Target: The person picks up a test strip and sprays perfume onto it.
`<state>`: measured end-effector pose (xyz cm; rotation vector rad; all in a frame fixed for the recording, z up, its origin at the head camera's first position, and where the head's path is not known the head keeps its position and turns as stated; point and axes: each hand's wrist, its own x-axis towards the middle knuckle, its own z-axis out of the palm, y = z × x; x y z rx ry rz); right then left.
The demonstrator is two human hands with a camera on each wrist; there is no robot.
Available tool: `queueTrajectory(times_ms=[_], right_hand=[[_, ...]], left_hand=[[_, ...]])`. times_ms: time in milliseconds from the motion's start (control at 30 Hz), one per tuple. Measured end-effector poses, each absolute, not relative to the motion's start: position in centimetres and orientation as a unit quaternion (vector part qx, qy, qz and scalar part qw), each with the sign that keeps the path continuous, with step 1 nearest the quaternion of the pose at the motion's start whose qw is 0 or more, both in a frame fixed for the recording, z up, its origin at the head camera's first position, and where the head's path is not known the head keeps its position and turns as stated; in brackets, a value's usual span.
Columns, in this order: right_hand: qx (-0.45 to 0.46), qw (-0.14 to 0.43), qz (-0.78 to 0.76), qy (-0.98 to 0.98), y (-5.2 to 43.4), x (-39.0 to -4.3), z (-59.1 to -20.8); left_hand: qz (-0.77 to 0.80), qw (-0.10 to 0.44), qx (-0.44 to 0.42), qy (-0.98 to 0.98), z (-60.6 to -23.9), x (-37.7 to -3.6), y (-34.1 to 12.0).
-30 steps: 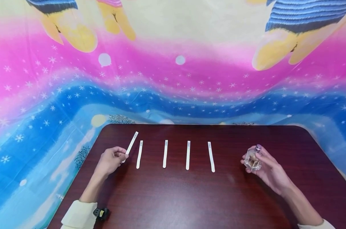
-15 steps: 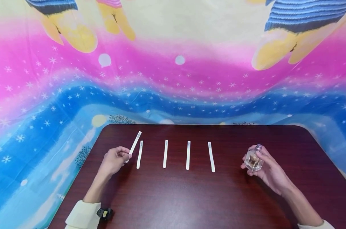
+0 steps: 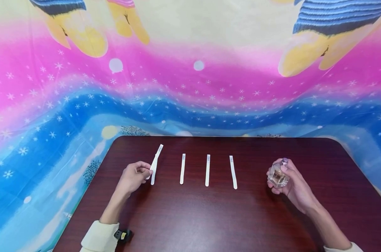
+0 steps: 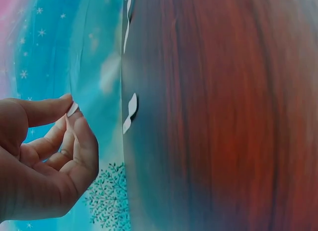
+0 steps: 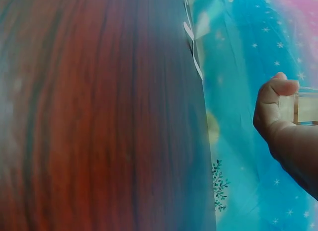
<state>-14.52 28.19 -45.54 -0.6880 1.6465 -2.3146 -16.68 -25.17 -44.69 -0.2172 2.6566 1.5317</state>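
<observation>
While the white paper strip [image 3: 156,157] tilts up off the dark table [image 3: 209,217], the left hand [image 3: 134,176] pinches its near end between thumb and fingertips — just above the leftmost of four strips lying in a row [image 3: 207,170]. Well apart to the right, the right hand [image 3: 292,187] grips a small glass perfume bottle [image 3: 277,176] upright, fingers curled round it.

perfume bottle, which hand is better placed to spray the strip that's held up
Right. The right hand already grips the perfume bottle upright, a finger by its cap. The left hand is busy pinching the raised paper strip in its fingers, so it probably just brings it across.
</observation>
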Motion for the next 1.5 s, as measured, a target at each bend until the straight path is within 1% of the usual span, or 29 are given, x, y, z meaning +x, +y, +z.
queueTrajectory(times_ms=[333,667,767,1067,1267,1500], right_hand=[[-0.235,0.118,-0.792,0.552,28.0,-14.5,-45.5],[-0.255,0.156,-0.805,0.512,27.9,-14.6,-45.6],[-0.257,0.159,-0.809,0.504,27.8,-14.6,-45.6],[-0.213,0.144,-0.797,0.546,27.3,-14.6,-45.2],[-0.175,0.155,-0.770,0.593,26.9,-14.6,-44.7],[-0.156,0.164,-0.758,0.611,26.7,-14.6,-44.6]], left_hand=[[0.536,0.049,-0.064,0.841,-44.9,-16.3,-23.5],[0.573,0.068,-0.043,0.815,-45.4,-16.6,-22.3],[0.580,0.071,-0.042,0.810,-45.5,-16.7,-22.0],[0.596,0.078,-0.035,0.798,-45.7,-16.7,-21.3],[0.604,0.086,-0.032,0.792,-45.7,-16.7,-20.9],[0.607,0.093,-0.030,0.788,-45.8,-16.6,-20.5]])
